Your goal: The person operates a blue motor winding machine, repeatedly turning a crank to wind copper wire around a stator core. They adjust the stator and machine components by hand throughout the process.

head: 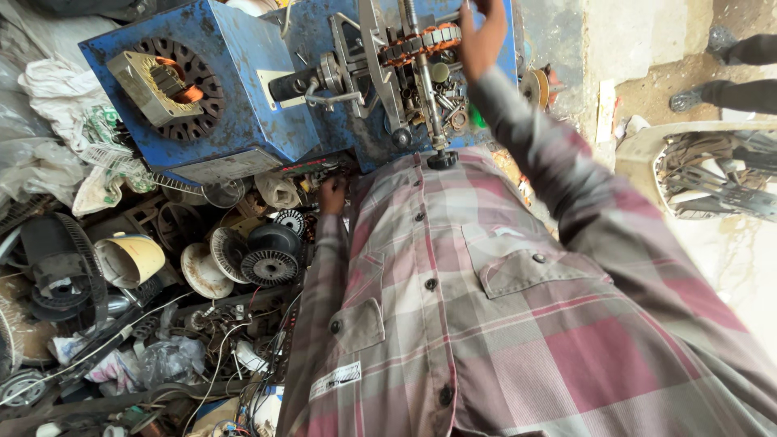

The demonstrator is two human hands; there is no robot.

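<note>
My right hand (481, 36) reaches up along a plaid sleeve and grips the right end of a ring-shaped stator (421, 42) with copper-orange coils. The stator is mounted on the metal arm of a blue winding machine (243, 105). A steel shaft with a black knob (441, 158) hangs from the machine toward my chest. My left hand (330, 197) is down at the machine's lower edge with its fingers curled in. What it holds is hidden in the clutter.
A second stator core (166, 85) sits in the machine's left face. Below lie black laminated rotors (271, 257), white discs, a cream cup (133, 259), fan guards and tangled wires. A white chair with metal parts (712, 174) stands right. Another person's shoes (728, 73) show top right.
</note>
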